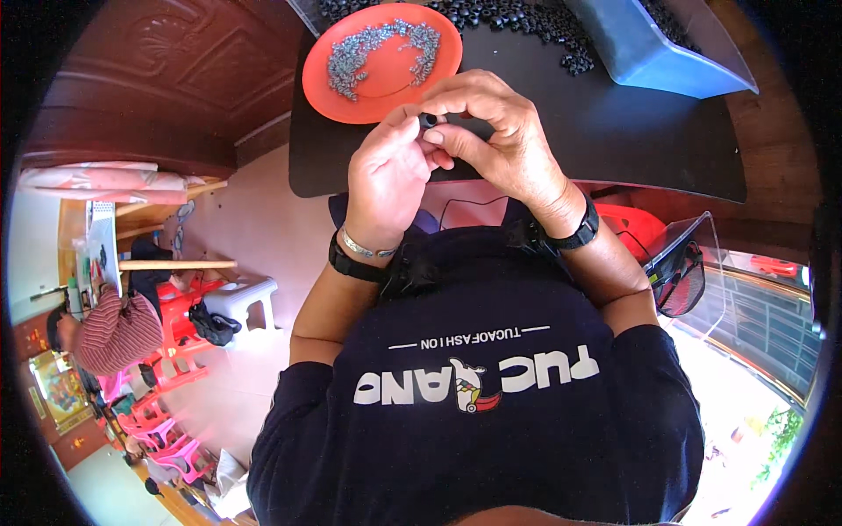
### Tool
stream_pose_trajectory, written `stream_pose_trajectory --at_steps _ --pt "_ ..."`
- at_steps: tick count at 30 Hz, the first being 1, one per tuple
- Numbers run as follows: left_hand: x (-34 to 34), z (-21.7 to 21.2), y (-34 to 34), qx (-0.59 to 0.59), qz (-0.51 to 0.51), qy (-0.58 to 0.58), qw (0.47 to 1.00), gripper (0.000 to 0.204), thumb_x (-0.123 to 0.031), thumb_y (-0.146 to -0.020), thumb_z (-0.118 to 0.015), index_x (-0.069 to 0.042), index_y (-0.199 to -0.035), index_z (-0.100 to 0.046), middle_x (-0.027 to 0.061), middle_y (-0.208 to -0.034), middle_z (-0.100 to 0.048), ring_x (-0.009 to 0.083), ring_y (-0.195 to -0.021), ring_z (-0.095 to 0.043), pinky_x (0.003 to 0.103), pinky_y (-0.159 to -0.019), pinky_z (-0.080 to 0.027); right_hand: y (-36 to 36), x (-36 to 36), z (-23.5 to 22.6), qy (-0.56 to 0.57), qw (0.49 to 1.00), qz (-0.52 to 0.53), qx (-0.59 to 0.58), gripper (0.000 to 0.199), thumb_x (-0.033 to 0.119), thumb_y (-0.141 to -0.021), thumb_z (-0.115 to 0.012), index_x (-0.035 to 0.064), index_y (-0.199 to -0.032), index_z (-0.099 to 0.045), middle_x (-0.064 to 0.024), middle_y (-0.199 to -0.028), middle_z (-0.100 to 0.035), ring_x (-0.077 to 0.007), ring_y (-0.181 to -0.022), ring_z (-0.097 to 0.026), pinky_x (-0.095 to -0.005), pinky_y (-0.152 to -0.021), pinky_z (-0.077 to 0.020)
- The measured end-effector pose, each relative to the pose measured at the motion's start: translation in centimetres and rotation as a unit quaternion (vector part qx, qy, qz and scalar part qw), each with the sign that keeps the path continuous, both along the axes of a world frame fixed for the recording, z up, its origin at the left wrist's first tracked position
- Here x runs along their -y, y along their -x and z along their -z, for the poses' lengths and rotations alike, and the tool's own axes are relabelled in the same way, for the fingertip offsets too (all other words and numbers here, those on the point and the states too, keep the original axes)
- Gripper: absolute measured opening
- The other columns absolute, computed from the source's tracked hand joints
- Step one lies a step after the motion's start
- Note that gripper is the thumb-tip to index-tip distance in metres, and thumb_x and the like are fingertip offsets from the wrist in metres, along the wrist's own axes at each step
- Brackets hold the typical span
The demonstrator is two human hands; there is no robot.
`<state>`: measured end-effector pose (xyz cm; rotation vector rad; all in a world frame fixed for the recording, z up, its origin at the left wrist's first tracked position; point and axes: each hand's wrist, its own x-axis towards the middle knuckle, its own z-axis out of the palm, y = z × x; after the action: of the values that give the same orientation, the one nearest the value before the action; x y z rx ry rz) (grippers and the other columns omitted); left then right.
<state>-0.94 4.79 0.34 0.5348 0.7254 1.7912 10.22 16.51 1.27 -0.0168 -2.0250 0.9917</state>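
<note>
My left hand (388,171) and my right hand (509,140) meet above the near side of the plate. A small black ring-like part (428,120) is pinched between the fingertips of both. My right thumb and forefinger press at its right side, while my left fingers hold it from the left; some left fingertips are hidden behind it. Just beyond the hands lies a round orange-red plate (320,92) bearing many small silvery metal pieces (351,60). Whether a metal piece is also in my fingers is too small to tell.
Loose black parts (517,16) are heaped along the far side of the dark table (614,131). A blue bin (675,66) with more black parts stands tilted at the far right. At left, another person in a striped top (123,333) sits near red stools (180,333) and a white stool (241,302).
</note>
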Motion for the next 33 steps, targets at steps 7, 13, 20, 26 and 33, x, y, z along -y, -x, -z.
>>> stream_pose_trajectory --at_steps 7,13,20,26,33 --pt "0.6 -0.3 -0.6 -0.011 -0.039 0.02 0.999 0.027 -0.023 -0.097 -0.041 -0.002 -0.107 -0.054 0.0043 -0.097 -0.054 0.013 -0.085 -0.053 0.029 -0.074 -0.044 0.0 1.1 -1.1 -0.043 0.998 0.03 0.026 0.026 0.002 -0.071 -0.075 0.0061 -0.096 -0.068 -0.0091 -0.097 -0.066 -0.0244 -0.093 -0.062 -0.0358 -0.084 -0.0488" --pt "1.8 0.7 0.9 -0.037 -0.007 -0.01 0.999 0.026 -0.023 -0.096 -0.042 -0.001 -0.104 -0.055 0.005 -0.092 -0.057 0.0132 -0.082 -0.054 0.028 -0.075 -0.044 0.5 1.5 -2.1 -0.074 0.993 0.009 0.092 0.025 0.002 -0.073 -0.072 0.0065 -0.098 -0.069 -0.0076 -0.098 -0.066 -0.0243 -0.095 -0.061 -0.0352 -0.084 -0.0493" --pt "2.7 1.0 2.5 -0.079 0.009 -0.013 0.997 0.023 -0.021 -0.094 -0.048 -0.001 -0.103 -0.055 0.0062 -0.091 -0.059 0.0152 -0.084 -0.058 0.028 -0.076 -0.044 1.6 1.1 -3.7 -0.099 0.98 -0.055 0.162 0.025 0.001 -0.075 -0.069 0.0063 -0.099 -0.069 -0.0063 -0.1 -0.066 -0.0228 -0.096 -0.06 -0.0334 -0.084 -0.0489" --pt "3.4 1.7 3.5 -0.003 0.007 -0.039 0.999 0.02 -0.019 -0.092 -0.05 -0.001 -0.1 -0.055 0.0063 -0.092 -0.059 0.0185 -0.082 -0.06 0.03 -0.075 -0.045 3.8 -3.4 -6.4 -0.08 0.96 -0.03 0.267 0.016 0.007 -0.085 -0.061 0.0028 -0.099 -0.067 -0.0097 -0.094 -0.066 -0.0185 -0.086 -0.061 -0.0311 -0.076 -0.0478" --pt "2.9 2.7 4.3 0.061 0.003 -0.068 0.996 0.025 -0.023 -0.091 -0.052 -0.001 -0.102 -0.054 0.0092 -0.093 -0.053 0.0248 -0.09 -0.055 0.035 -0.082 -0.043 8.1 -8.2 -3.4 -0.244 0.891 0.015 0.384 0.02 0.02 -0.08 -0.065 0.0052 -0.093 -0.068 -0.0095 -0.076 -0.067 -0.0219 -0.07 -0.064 -0.0326 -0.065 -0.0496"
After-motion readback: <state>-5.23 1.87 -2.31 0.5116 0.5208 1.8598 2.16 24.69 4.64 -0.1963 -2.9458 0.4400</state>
